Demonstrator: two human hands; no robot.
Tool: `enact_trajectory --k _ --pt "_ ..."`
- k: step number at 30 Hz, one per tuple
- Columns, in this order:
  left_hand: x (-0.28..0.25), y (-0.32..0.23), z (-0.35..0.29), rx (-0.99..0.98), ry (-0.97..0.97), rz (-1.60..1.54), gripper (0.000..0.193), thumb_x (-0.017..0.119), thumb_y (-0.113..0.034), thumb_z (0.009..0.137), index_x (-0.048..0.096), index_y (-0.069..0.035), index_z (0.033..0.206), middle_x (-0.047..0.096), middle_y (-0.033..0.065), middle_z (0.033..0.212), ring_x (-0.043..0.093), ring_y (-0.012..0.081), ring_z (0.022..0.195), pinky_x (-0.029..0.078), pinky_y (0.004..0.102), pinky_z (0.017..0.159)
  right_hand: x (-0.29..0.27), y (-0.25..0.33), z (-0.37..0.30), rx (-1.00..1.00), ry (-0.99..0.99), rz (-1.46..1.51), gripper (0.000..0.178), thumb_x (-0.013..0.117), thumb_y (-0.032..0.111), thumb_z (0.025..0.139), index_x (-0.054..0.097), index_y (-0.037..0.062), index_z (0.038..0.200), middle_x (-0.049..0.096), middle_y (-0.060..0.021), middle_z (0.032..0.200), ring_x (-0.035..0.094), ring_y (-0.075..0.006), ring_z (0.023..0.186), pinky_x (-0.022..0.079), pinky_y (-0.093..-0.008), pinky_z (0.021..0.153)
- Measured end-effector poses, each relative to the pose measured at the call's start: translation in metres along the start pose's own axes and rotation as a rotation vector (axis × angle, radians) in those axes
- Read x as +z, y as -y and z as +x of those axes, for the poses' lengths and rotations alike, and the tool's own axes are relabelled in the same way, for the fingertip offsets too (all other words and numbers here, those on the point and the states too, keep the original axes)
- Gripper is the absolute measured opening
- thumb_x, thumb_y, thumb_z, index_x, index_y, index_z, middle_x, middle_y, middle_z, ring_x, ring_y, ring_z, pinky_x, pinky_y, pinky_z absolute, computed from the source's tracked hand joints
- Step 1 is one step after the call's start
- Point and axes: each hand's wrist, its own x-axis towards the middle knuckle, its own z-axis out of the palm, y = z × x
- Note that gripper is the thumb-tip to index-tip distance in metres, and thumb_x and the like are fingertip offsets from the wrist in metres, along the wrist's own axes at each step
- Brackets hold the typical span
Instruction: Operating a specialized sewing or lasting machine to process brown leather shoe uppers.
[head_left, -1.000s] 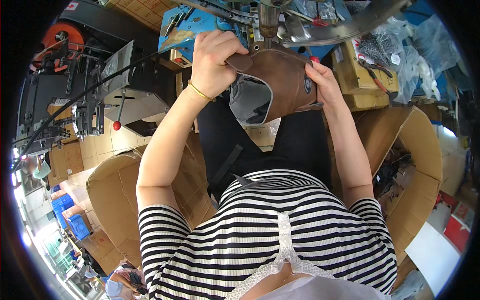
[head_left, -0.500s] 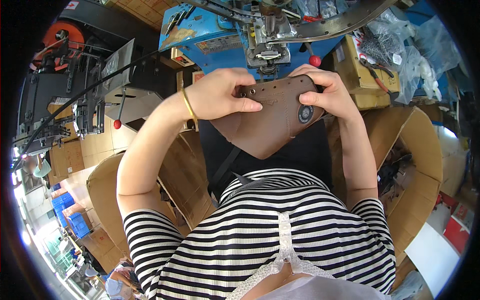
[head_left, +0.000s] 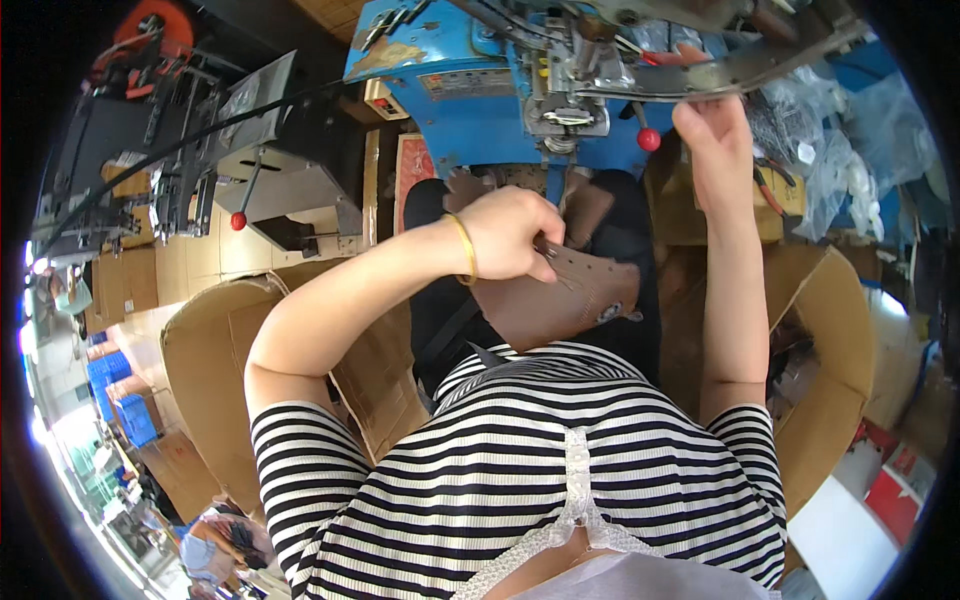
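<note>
My left hand is closed on the edge of a brown leather shoe upper, which hangs above my lap, blurred by motion. Small holes run along its top edge, and a dark round badge sits near its right end. More brown leather shows just beyond my hand; whether it belongs to the same piece I cannot tell. My right hand is raised at the curved metal rail of a blue machine. Its thumb stands apart, and the rail partly hides its fingers, which hold nothing visible.
Above my lap is the machine's metal head, with a red-knobbed lever beside it. Open cardboard boxes flank me, left and right. Red-handled pliers lie by clear plastic bags. Another machine's lever juts out at left.
My right hand has let go of the shoe upper and moved up and right to the rail. The left hand has drawn the upper down toward me, away from the machine head.
</note>
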Motion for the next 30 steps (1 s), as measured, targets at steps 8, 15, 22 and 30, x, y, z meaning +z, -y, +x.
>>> enact_trajectory --k 8,15,22,30 --pt "0.025 0.001 -0.016 -0.110 0.071 -0.099 0.026 0.079 -0.017 0.070 0.065 0.001 0.083 0.063 0.0143 0.076 0.062 0.0287 0.074 0.047 0.0369 0.067 -0.030 0.004 0.012 0.004 -0.143 -0.199 0.014 0.064 0.002 0.083 0.066 0.0011 0.097 0.067 -0.0026 0.095 0.056 -0.0082 0.087 0.043 -0.0240 0.082" --pt "0.026 0.013 -0.031 -0.127 0.024 -0.079 0.026 0.076 -0.018 0.075 0.064 0.001 0.088 0.062 0.0141 0.084 0.061 0.0290 0.077 0.046 0.0381 0.069 -0.028 0.012 0.015 0.084 -0.127 -0.334 0.015 0.066 0.004 0.082 0.066 0.0005 0.097 0.066 -0.0019 0.091 0.056 -0.0088 0.084 0.044 -0.0235 0.078" --pt "0.026 0.022 -0.039 -0.161 0.026 -0.097 0.027 0.076 -0.024 0.074 0.068 -0.003 0.089 0.066 0.0158 0.082 0.064 0.0316 0.083 0.049 0.0392 0.075 -0.019 0.009 0.014 0.121 -0.098 -0.299 0.017 0.063 0.002 0.084 0.064 0.0011 0.102 0.064 -0.0012 0.097 0.055 -0.0093 0.091 0.041 -0.0242 0.085" --pt "0.025 0.035 -0.040 -0.163 0.031 -0.150 0.026 0.077 -0.024 0.073 0.068 -0.003 0.086 0.065 0.0156 0.080 0.064 0.0305 0.080 0.048 0.0389 0.073 -0.003 0.009 0.016 0.064 -0.089 -0.276 0.017 0.064 0.002 0.083 0.065 0.0003 0.099 0.065 -0.0017 0.093 0.056 -0.0092 0.087 0.042 -0.0240 0.082"
